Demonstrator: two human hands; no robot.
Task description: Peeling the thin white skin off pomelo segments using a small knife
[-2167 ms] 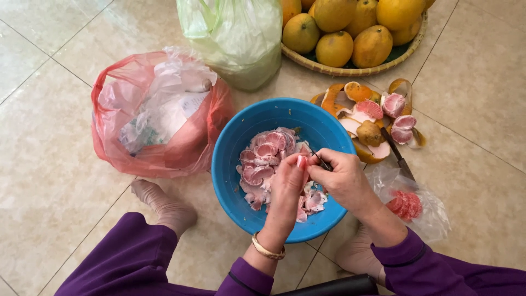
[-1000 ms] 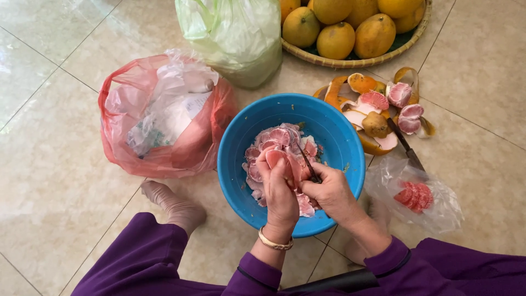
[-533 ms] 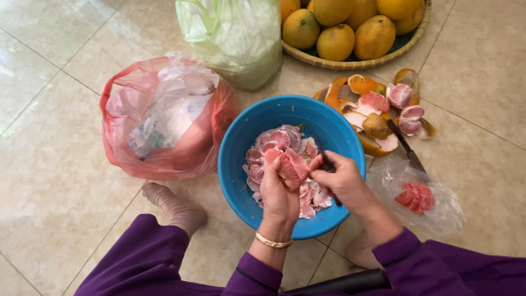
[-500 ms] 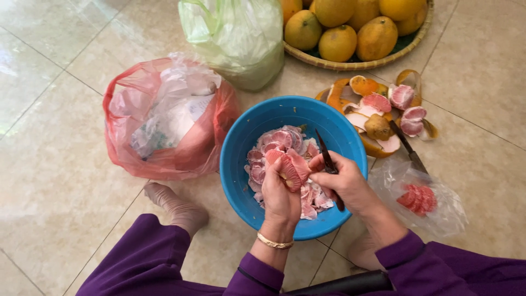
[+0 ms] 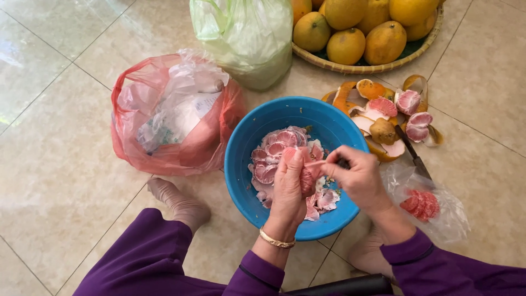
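Observation:
A blue plastic bowl (image 5: 241, 148) on the tiled floor holds several peeled pink citrus segments (image 5: 271, 156). Over its middle, my left hand (image 5: 290, 189) grips one pink fruit segment (image 5: 307, 175). My right hand (image 5: 356, 178) is closed just to the right of it. Its fingertips pinch the segment's pale skin, and the dark end of a small knife (image 5: 343, 163) shows between the fingers. A gold bangle sits on my left wrist.
A red bag (image 5: 170, 118) of scraps lies left of the bowl and a green bag (image 5: 246, 38) behind it. A woven basket (image 5: 350, 67) of yellow fruit stands at the back right. Peels (image 5: 378, 118), another knife (image 5: 415, 159) and a clear bag (image 5: 422, 205) of pink segments lie to the right. My foot (image 5: 181, 203) rests at the bowl's near left.
Both hands stayed over the bowl working on one segment. The knife blade that stuck out of my right hand is now mostly hidden, and the fingertips have closed on the segment's skin.

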